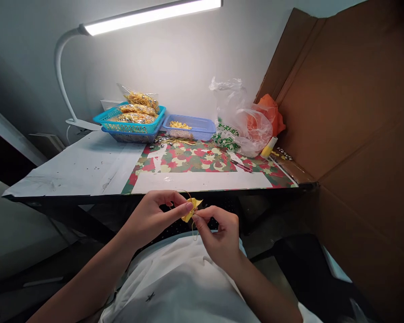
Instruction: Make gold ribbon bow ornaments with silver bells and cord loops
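Note:
Over my lap, just in front of the table edge, my left hand (164,208) pinches a small yellow petal-like piece (188,215) between thumb and fingers. A thin cord or wire (194,233) hangs in a loop below it, and another strand curves above my left fingers. My right hand (218,229) meets the piece from the right, thumb and forefinger closed at its edge. Whatever sits between those right fingertips is too small to make out.
Behind my hands stands the table (87,166) with a patterned sheet. At its back are a turquoise basket (128,125) of bagged yellow pieces, a blue basket (202,128), and plastic bags (242,121). A pink cutter (241,166) lies nearer. Cardboard (357,134) walls the right; a lamp (155,18) hangs above.

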Motion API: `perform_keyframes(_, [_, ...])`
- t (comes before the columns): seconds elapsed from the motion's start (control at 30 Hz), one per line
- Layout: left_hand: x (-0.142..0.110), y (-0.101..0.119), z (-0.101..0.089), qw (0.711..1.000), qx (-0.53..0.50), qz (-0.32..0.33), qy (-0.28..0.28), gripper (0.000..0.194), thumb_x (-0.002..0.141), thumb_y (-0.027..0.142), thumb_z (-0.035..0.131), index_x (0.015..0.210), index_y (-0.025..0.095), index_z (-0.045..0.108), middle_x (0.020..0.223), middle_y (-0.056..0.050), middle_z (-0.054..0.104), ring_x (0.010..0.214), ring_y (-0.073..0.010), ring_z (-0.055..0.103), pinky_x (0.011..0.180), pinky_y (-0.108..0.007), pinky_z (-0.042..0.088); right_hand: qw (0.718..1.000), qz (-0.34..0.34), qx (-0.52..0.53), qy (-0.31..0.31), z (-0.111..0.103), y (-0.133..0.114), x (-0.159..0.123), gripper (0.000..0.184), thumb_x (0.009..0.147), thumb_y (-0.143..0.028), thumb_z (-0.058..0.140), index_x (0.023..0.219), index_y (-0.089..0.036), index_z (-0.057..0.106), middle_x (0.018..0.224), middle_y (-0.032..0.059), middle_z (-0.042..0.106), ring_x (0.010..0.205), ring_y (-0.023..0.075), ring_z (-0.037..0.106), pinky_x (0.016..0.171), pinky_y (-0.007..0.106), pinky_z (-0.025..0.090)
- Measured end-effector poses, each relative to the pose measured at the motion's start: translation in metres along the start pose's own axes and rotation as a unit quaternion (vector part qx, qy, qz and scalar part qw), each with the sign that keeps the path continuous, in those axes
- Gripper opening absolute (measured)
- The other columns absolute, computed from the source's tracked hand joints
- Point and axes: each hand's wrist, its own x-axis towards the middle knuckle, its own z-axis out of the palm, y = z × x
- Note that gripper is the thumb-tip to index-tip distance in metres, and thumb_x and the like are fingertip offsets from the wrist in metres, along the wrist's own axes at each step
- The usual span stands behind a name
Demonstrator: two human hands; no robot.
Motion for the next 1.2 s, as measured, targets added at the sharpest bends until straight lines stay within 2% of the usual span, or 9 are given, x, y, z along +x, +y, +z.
perform_keyframes(0.3, [0.009,-0.007,-0.003,0.992,-0.089,-0.055,-0.064,0.032,0.073,0.045,0.073,0.066,0.014,0.070,0.063,-0.002,0.067,0.059,-0.0129,0.055,0.056,-0.022,0.043,0.999,-0.002,-0.019,-0.026,-0.001,0.002,0.001,0.012,0.083,-0.010,0.063,0.074,-0.014,0.070,0.066,0.0030,0.070,0.056,0.0103,0.058,0.055,0.019,0.047])
perform_keyframes(0.5, [0.014,-0.008,-0.006,0.992,-0.061,-0.068,-0.087,0.031,0.072,0.043,0.076,0.062,0.014,0.069,0.060,-0.001,0.065,0.058,-0.0118,0.055,0.054,-0.020,0.042,0.998,-0.021,-0.034,-0.045,-0.004,0.002,0.002,0.012,0.084,-0.011,0.062,0.075,-0.013,0.070,0.064,0.0030,0.069,0.055,0.0106,0.058,0.056,0.020,0.047])
perform_keyframes(0.7, [0.013,-0.009,-0.007,0.975,-0.161,-0.088,-0.124,0.023,0.072,0.038,0.077,0.064,0.016,0.073,0.063,0.000,0.070,0.062,-0.0108,0.059,0.060,-0.019,0.046,0.999,-0.004,-0.034,-0.029,-0.004,0.001,0.002,0.012,0.083,-0.010,0.063,0.074,-0.014,0.070,0.065,0.0027,0.070,0.055,0.0103,0.059,0.055,0.019,0.047])
perform_keyframes(0.87, [0.007,-0.010,-0.007,0.978,-0.165,-0.064,-0.112,0.016,0.075,0.033,0.076,0.070,0.018,0.077,0.067,0.000,0.073,0.065,-0.0107,0.060,0.063,-0.018,0.048,1.000,0.002,-0.026,-0.013,-0.003,0.001,0.001,0.011,0.083,-0.011,0.064,0.075,-0.015,0.070,0.067,0.0029,0.072,0.057,0.0107,0.062,0.056,0.019,0.049])
perform_keyframes(1.03, [0.001,-0.012,-0.010,0.989,-0.104,-0.034,-0.101,0.013,0.076,0.032,0.076,0.076,0.019,0.078,0.075,-0.002,0.075,0.070,-0.0135,0.064,0.064,-0.020,0.050,1.000,-0.011,-0.004,-0.010,-0.004,0.003,-0.002,0.011,0.084,-0.011,0.064,0.076,-0.016,0.069,0.067,0.0018,0.072,0.058,0.0107,0.063,0.057,0.019,0.049])
perform_keyframes(1.2, [-0.002,-0.004,-0.013,0.993,-0.046,0.009,-0.113,0.012,0.078,0.031,0.074,0.078,0.020,0.078,0.077,-0.002,0.076,0.072,-0.0154,0.066,0.066,-0.022,0.051,0.999,-0.029,0.025,-0.016,-0.004,0.005,-0.004,0.010,0.085,-0.011,0.065,0.080,-0.018,0.069,0.071,0.0015,0.073,0.062,0.0114,0.065,0.060,0.020,0.051])
